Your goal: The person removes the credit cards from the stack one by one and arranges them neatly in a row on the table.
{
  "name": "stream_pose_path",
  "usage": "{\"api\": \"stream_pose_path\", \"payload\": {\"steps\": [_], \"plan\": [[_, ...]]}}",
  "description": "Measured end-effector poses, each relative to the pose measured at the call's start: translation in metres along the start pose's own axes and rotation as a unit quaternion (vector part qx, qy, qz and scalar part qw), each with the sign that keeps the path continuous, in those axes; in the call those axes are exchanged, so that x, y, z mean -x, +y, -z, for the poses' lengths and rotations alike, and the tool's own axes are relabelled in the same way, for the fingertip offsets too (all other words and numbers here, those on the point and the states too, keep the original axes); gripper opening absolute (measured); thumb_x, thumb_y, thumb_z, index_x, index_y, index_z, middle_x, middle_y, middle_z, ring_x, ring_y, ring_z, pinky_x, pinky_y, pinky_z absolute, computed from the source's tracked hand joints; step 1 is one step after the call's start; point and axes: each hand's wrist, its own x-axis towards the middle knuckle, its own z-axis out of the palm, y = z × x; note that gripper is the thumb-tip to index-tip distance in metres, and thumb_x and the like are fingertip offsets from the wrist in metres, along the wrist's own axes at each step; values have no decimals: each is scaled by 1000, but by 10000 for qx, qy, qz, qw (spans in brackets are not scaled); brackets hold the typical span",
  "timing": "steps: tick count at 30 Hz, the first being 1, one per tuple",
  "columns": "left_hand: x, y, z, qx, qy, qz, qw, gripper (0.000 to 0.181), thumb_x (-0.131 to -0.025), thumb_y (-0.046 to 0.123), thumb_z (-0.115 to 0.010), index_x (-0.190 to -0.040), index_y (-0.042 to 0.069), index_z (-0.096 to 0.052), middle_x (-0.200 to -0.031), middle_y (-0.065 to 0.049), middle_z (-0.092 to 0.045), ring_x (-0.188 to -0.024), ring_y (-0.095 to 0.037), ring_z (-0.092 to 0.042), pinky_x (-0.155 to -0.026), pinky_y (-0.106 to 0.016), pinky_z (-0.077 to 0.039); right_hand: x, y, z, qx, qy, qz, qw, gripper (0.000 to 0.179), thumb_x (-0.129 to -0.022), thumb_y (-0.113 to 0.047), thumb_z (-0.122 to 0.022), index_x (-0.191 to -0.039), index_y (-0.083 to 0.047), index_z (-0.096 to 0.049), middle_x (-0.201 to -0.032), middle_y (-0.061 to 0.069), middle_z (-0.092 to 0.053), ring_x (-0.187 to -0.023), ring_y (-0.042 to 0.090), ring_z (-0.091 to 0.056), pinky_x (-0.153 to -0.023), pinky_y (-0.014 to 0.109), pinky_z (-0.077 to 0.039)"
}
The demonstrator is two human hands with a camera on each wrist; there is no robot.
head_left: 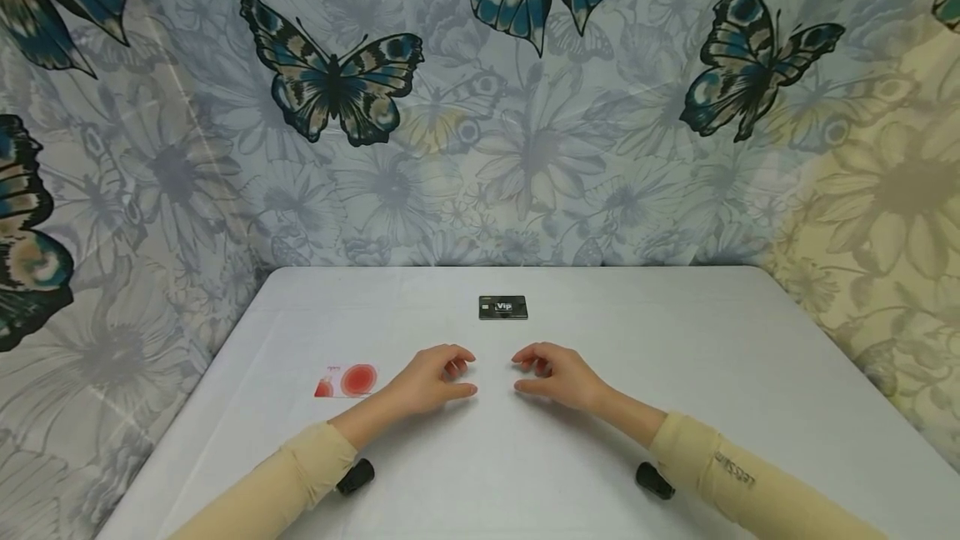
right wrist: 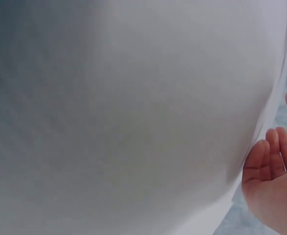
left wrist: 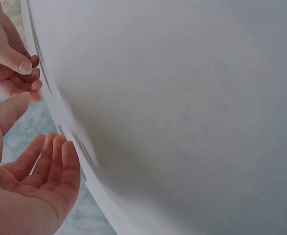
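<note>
Both hands are over the middle of the white table, facing each other with a gap between them. My left hand (head_left: pixel 435 377) has its fingers loosely bent and holds nothing. Across from it, my right hand (head_left: pixel 558 375) is bent in the same relaxed way, also with nothing in it. Beyond the two hands lies a black card (head_left: pixel 503 307) with a chip and the word "Vip" on it. A pale card with red print (head_left: pixel 358 380) lies to the left of my left hand. The left wrist view shows the left palm (left wrist: pixel 40 191) with fingers apart from the thumb.
The white tabletop (head_left: pixel 675 332) ends at a wall of butterfly-and-flower fabric (head_left: pixel 525 190). Black wrist devices show below each forearm, one at the left sleeve (head_left: pixel 356 476) and one at the right sleeve (head_left: pixel 655 481).
</note>
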Motion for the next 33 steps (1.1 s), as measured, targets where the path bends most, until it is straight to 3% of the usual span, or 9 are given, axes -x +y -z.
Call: {"api": "stream_pose_path", "payload": {"steps": [14, 33], "plan": [[-32, -7, 1, -166, 272, -75, 9995, 40, -83, 15, -78, -116, -2, -63, -97, -9, -63, -87, -22, -58, -80, -32, -47, -20, 14, 13, 318, 118, -101, 9994, 33, -81, -16, -80, -110, -6, -68, -94, 1, -64, -80, 17, -53, -70, 28, -46], [-79, -23, 5, -335, 695, 652, 9949, 41, -83, 15, -78, -118, 0, -63, -98, -8, -62, -88, -20, -56, -81, -34, -47, -63, 30, 22, 817, 383, -328, 9954, 36, -80, -15, -79, -112, -1, -67, -94, 7, -65, -82, 21, -55, -75, 34, -45]]}}
